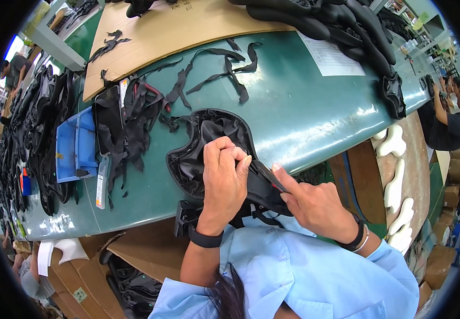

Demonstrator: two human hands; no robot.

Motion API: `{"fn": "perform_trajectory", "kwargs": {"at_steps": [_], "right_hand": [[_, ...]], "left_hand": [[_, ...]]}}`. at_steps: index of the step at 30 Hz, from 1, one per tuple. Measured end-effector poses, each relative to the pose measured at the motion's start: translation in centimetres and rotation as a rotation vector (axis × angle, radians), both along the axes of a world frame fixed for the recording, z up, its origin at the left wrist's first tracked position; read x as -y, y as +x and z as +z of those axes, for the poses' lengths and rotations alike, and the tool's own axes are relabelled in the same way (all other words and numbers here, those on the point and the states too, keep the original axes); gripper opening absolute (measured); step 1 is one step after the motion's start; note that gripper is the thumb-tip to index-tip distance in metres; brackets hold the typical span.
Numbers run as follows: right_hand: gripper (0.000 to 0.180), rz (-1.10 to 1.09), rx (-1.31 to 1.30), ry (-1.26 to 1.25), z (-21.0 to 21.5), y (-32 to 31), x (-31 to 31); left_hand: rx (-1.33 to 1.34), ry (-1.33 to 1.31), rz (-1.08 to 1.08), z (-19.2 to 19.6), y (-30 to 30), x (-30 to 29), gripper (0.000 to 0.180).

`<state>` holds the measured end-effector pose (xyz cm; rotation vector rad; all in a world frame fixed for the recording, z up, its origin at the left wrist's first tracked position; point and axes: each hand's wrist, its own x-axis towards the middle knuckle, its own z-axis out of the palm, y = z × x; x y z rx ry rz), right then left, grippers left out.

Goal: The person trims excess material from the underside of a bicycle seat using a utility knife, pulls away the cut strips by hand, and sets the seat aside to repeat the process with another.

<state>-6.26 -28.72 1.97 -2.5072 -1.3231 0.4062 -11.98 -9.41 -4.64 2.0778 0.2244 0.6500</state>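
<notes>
- Here's the black cover (190, 169), bunched glossy lining facing up, lying at the near edge of the green table (315, 114), right under the fingers.
- Left hand (223, 173) lies over the cover's right half, thumb and forefinger pinched together at its right rim, the other fingers curled in close.
- Right hand (315, 204), just off the cover's lower right, and those fingers are closed around a dark slim tool (264, 174) with a fleck of red; its exact kind is hard to make out.
- The tool's far end comes in against the cover's right rim, next to the left thumb; whether it bites the fabric, can't tell.
- Look at the arms: the left forearm rises from below the cover, nearly upright, wrist bent slightly; the right one slants in from the cover's lower right, thumb laid along the tool.
- Left of the cover, a heap of black fabric strips (135, 125), and beyond that a blue bin (84, 146).
- Above the cover, more loose strips (234, 77) curl across the table.
</notes>
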Motion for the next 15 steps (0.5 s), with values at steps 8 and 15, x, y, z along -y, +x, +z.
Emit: {"fn": "perform_trajectory", "kwargs": {"at_steps": [8,15], "right_hand": [[0.066,-0.033,-0.067,-0.274,3.3,-1.3,2.4],[0.055,-0.201,-0.192,0.197,0.2,-2.2,5.0]], "left_hand": [[0.05,-0.069,0.028,0.1,0.0,-0.5,0.014],[0.491,-1.161,-0.038,0.1,-0.6,-2.6,0.017]]}}
